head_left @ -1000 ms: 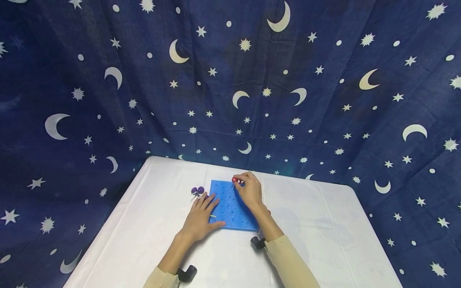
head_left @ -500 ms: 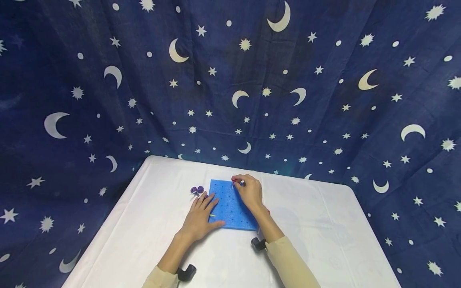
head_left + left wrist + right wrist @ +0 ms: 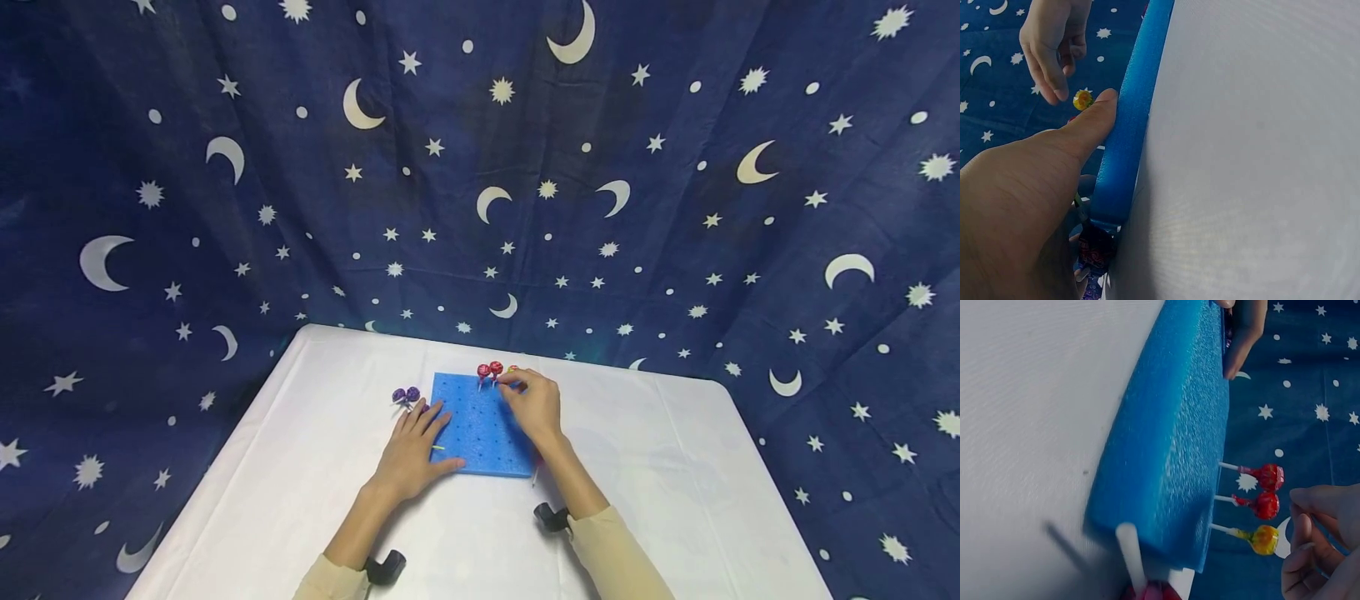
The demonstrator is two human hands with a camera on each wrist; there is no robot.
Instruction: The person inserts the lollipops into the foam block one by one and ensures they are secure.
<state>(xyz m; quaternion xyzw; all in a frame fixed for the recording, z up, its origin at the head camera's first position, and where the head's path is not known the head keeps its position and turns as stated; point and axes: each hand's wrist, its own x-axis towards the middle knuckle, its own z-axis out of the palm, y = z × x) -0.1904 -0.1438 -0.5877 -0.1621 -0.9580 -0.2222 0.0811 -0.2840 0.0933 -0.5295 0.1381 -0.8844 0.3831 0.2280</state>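
Observation:
A blue foam board [image 3: 480,433] with rows of small holes lies on the table. My left hand [image 3: 412,458] rests across its left side, fingers spread and thumb along the near edge. Two red-wrapped lollipops [image 3: 1266,505] and a yellow one [image 3: 1264,540] stand by their white sticks in the board's far row. My right hand [image 3: 534,404] is beside them; in the right wrist view its loosely bent fingers hold nothing and stand apart from the wrappers. Purple lollipops [image 3: 406,395] lie left of the board, near my left fingertips.
A red-wrapped lollipop [image 3: 1152,592] lies beside the board on the right, its white stick showing. A short yellow stick [image 3: 438,447] shows by my left hand. The white-covered table [image 3: 660,483] ends at a dark blue curtain [image 3: 450,167] with moons and stars.
My right hand has let go of a red lollipop, which now stands in the board, and has drawn back to the right. My left hand keeps its place.

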